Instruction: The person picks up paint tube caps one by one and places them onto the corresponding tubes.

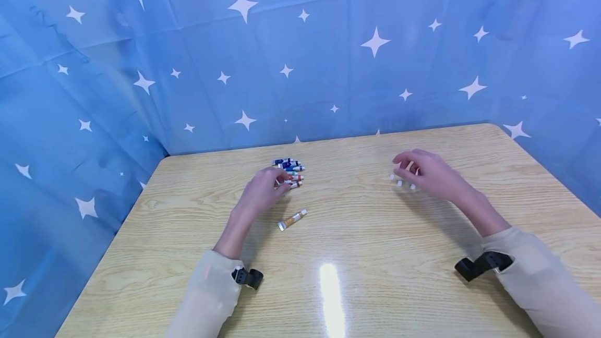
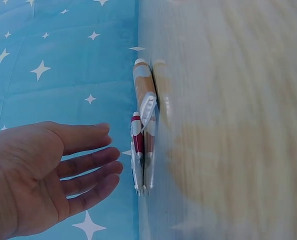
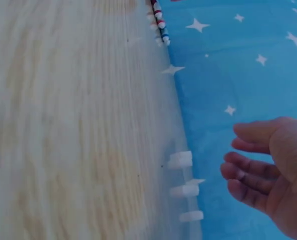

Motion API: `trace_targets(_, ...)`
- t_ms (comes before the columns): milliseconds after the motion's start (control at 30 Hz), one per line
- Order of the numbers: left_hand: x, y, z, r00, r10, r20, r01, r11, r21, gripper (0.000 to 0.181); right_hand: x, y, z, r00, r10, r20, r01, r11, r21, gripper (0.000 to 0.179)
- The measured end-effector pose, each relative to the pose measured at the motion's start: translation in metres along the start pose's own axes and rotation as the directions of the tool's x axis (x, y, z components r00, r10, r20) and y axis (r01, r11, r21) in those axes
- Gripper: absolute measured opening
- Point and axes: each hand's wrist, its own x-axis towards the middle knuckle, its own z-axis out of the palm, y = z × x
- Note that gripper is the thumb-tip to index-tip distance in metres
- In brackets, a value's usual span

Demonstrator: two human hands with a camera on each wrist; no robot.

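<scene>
Above a cluster of small paint tubes in blue, red and green, my left hand hovers with relaxed fingers. The left wrist view shows the same left hand with nothing between thumb and fingers. Closer to me lies an ochre paint tube, angled on the table, its white cap pointing away to the right. On the right side, my right hand hangs over several small white pieces. Its fingers are loosely bent and hold nothing; in the right wrist view the white pieces stand apart from the fingertips.
The wood-grain table ends at the back against a blue curtain with white stars, which also hangs along both sides. Each forearm wears a black strap with a small camera, such as the right wrist camera. A light reflection shines in the middle front.
</scene>
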Motion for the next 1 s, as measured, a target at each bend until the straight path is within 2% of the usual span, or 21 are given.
trace_targets(333,0.005,-0.002,0.004,1.0,-0.003,0.025,0.003,1.0,-0.017,0.02,0.009,0.01,0.008,0.993,0.067,0.094,-0.072,0.996,0.045,0.03)
trace_targets(567,0.01,-0.002,0.007,0.998,0.019,0.055,-0.019,1.0,0.013,0.02,0.012,0.014,0.011,0.989,0.078,0.128,-0.083,0.996,0.038,0.03)
trace_targets(767,0.014,0.0,0.007,0.995,-0.001,0.102,-0.003,0.999,0.044,0.02,0.014,0.017,0.014,0.985,0.081,0.151,-0.088,0.995,0.04,0.027)
trace_targets(1000,0.018,0.002,0.008,0.995,-0.011,0.103,0.005,0.998,0.061,0.015,0.015,0.016,0.014,0.979,0.096,0.179,-0.105,0.994,0.041,0.022)
